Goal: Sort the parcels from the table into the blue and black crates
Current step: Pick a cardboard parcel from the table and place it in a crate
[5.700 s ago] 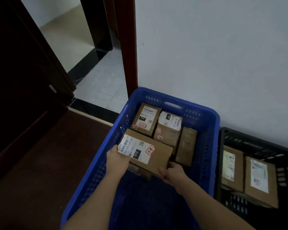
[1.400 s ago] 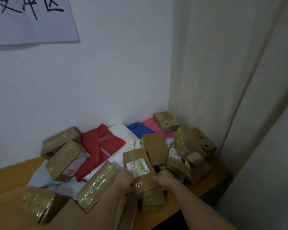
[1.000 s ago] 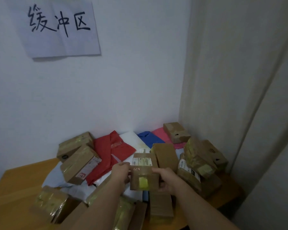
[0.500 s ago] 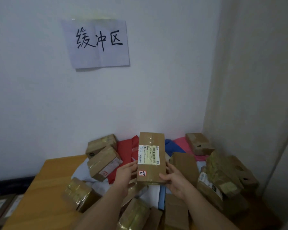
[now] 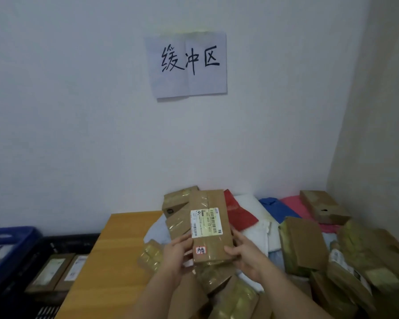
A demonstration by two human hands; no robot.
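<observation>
While both hands lift it above the tabletop (image 5: 115,249), the taped cardboard parcel (image 5: 211,226) stands upright, label facing the camera; left hand (image 5: 174,254) and right hand (image 5: 247,256) curl their fingers round its lower edges. Blue crate (image 5: 7,247) and black crate (image 5: 62,245) sit far left.

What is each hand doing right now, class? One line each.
Left hand: holds the labelled cardboard parcel by its left edge.
Right hand: holds the same parcel by its right edge, fingers curled round it.
</observation>
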